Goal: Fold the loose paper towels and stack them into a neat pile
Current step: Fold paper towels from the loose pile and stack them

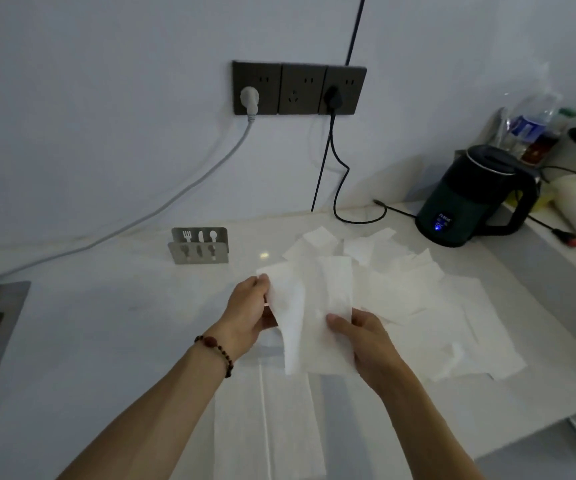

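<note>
Folding is judged to be the step in hand. One thin white paper towel sheet [309,317] is held above the pale glossy stone countertop [106,327], its left part already doubled and drooping. The left hand [250,311], with a dark beaded bracelet [215,351] at the wrist, pinches the sheet's upper left edge between thumb and fingers; the right hand [357,337] grips the lower right part, thumb laid on top and fingers curled beneath.

A scattered heap of loose white paper towels [418,296] lies on the counter just behind and to the right of the held sheet. Flat white towels [266,420] lie under the forearms, near the front edge, and are taken to be the start of the pile.

For a good fold, the sheet is best drawn taut between both grips, the edges brought together corner to corner, and the crease pressed flat on the counter before the piece is laid squarely on the flat towels. Thin tissue tears easily, so a gentle pull is advised.

A dark green electric kettle [477,199] stands at the right; writing by its blue light is too small to be read. The label on a clear plastic bottle [530,123] behind it is blurred. A small brushed metal holder [199,244] shows fork, knife and spoon cut-outs, no words.
</note>
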The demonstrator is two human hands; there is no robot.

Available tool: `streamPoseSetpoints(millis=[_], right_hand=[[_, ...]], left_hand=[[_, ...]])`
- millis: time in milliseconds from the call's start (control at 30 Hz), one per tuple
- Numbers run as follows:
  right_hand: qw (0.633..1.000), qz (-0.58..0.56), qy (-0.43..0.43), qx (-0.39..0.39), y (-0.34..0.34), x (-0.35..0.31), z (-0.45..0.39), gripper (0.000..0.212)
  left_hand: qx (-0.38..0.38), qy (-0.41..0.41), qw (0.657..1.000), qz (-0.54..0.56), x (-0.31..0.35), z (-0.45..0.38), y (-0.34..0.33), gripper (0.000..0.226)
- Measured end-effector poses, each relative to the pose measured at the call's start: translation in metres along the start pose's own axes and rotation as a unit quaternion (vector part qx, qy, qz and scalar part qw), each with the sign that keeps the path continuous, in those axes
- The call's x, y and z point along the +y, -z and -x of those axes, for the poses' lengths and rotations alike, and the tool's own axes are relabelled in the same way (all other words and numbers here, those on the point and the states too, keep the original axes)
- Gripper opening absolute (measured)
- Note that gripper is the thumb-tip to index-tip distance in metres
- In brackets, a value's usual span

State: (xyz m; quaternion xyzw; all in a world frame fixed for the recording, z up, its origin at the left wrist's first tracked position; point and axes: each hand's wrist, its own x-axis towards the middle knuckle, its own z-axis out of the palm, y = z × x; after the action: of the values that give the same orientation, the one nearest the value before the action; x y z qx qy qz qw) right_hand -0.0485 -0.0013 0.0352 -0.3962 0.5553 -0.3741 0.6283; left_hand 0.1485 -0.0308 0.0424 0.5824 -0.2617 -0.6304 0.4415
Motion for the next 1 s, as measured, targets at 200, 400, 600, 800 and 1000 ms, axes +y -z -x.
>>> streamPoseSetpoints(millis=[200, 400, 600, 800, 1000], right_hand=[[0.989, 0.072, -0.067, 0.110, 0.015, 0.064, 0.027, 0.017], [0.965, 0.197, -0.089, 0.151, 0.019, 0.110, 0.058, 0.020], [0.952, 0.248, -0.090, 0.153, 0.021, 0.118, 0.053, 0.023], [0.944, 0.273, -0.079, 0.167, 0.022, 0.123, 0.051, 0.028], [0.938, 0.292, -0.076, 0.172, 0.020, 0.123, 0.051, 0.032]], left_hand=[[0.017, 0.016, 0.995, -0.099, -0.064, 0.017, 0.020, 0.013], [-0.039, 0.034, 0.976, -0.211, -0.111, 0.036, 0.038, 0.015], [0.020, 0.011, 0.954, -0.299, -0.124, 0.041, 0.040, 0.009], [0.060, 0.004, 0.946, -0.319, -0.125, 0.038, 0.038, 0.010], [0.067, -0.005, 0.942, -0.330, -0.128, 0.036, 0.039, 0.009]])
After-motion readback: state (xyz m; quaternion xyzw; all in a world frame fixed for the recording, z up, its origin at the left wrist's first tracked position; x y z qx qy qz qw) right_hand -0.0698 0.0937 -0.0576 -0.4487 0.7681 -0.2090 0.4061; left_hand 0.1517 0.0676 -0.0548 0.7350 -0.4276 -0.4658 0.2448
